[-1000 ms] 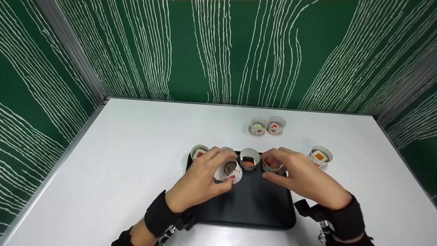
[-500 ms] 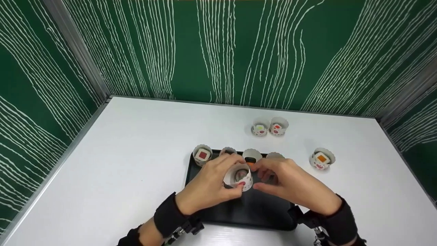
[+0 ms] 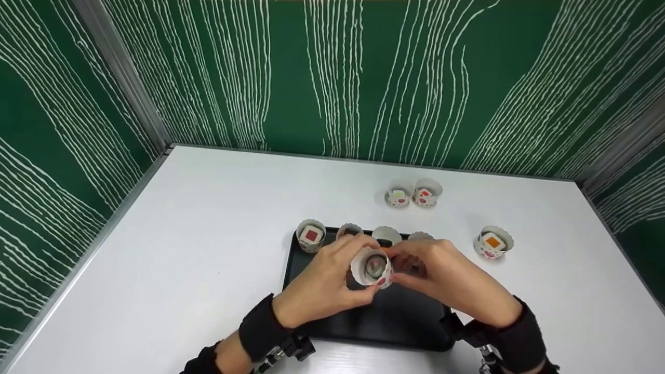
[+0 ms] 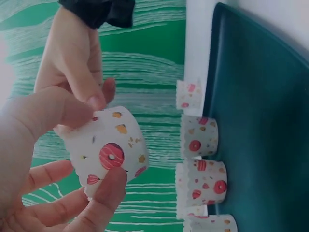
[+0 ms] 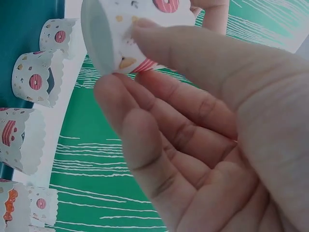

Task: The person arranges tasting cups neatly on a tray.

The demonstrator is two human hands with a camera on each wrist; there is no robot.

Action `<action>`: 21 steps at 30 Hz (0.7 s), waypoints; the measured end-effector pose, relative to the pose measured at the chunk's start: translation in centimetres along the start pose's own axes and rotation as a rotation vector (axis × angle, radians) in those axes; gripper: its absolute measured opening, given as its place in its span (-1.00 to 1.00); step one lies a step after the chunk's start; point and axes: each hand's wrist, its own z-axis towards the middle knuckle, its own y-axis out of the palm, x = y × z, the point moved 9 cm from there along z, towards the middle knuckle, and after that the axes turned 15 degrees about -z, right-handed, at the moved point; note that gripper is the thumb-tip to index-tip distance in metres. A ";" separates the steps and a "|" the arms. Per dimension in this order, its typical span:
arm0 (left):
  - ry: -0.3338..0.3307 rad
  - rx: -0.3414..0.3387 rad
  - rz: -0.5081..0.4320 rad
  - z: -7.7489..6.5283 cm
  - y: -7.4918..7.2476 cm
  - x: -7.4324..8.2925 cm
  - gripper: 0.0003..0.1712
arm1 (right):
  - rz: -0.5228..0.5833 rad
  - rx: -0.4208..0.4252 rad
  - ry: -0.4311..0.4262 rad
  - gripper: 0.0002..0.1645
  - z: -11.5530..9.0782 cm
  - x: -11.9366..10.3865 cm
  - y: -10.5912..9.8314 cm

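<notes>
A white paper baking cup (image 4: pixel 108 150) printed with pink doughnuts is held over the black tray (image 3: pixel 384 322), its mouth tilted toward the head camera. Inside it shows a small dark, round piece with a pinkish middle. My left hand (image 3: pixel 335 275) grips the cup from the left, thumb low on its wall and fingers at the rim. From the other side my right hand (image 3: pixel 449 275) pinches the same cup, its thumb (image 5: pixel 164 43) flat on the printed wall and fingers at the far side.
A cup with a red-topped white piece (image 3: pixel 311 237) sits at the tray's back left corner; several more line the back edge, partly hidden by my hands. Two cups, one left (image 3: pixel 399 195) and one right (image 3: pixel 427 194), stand further back. Another cup (image 3: pixel 493 243) stands right of the tray.
My left hand has carried the cup rightward over the tray. My right hand has come away from the cup at the tray's back right and now holds the carried cup too.
</notes>
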 end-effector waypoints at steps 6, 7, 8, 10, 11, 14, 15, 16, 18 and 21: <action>-0.022 -0.008 -0.040 0.0 -0.3 -0.2 -0.33 | 0.004 0.010 -0.015 -0.65 0.1 0.1 0.0; -0.029 -0.004 -0.050 0.0 -0.4 -0.3 -0.33 | 0.011 0.009 -0.017 -0.64 0.2 0.2 0.0; -0.037 0.001 -0.065 0.0 -0.4 -0.3 -0.33 | 0.020 0.009 -0.018 -0.64 0.2 0.3 0.1; -0.054 0.015 -0.096 0.0 -0.6 -0.5 -0.34 | 0.042 0.005 -0.016 -0.63 0.3 0.4 0.1; -0.064 0.024 -0.113 0.0 -0.6 -0.5 -0.34 | 0.055 0.004 -0.017 -0.62 0.3 0.4 0.1; -0.083 0.060 -0.156 0.0 -0.9 -0.8 -0.35 | 0.072 0.003 -0.003 -0.57 0.3 0.6 0.2; -0.087 0.072 -0.166 0.0 -1.0 -0.8 -0.35 | 0.080 -0.001 0.006 -0.55 0.3 0.7 0.2; -0.090 0.084 -0.177 0.0 -1.0 -0.9 -0.35 | 0.086 -0.004 0.013 -0.53 0.3 0.8 0.3; -0.093 0.104 -0.203 0.0 -1.2 -0.9 -0.35 | 0.095 -0.008 0.027 -0.48 0.4 0.9 0.3; -0.107 0.127 -0.243 0.0 -1.3 -1.1 -0.35 | 0.114 -0.008 0.040 -0.46 0.4 1.1 0.2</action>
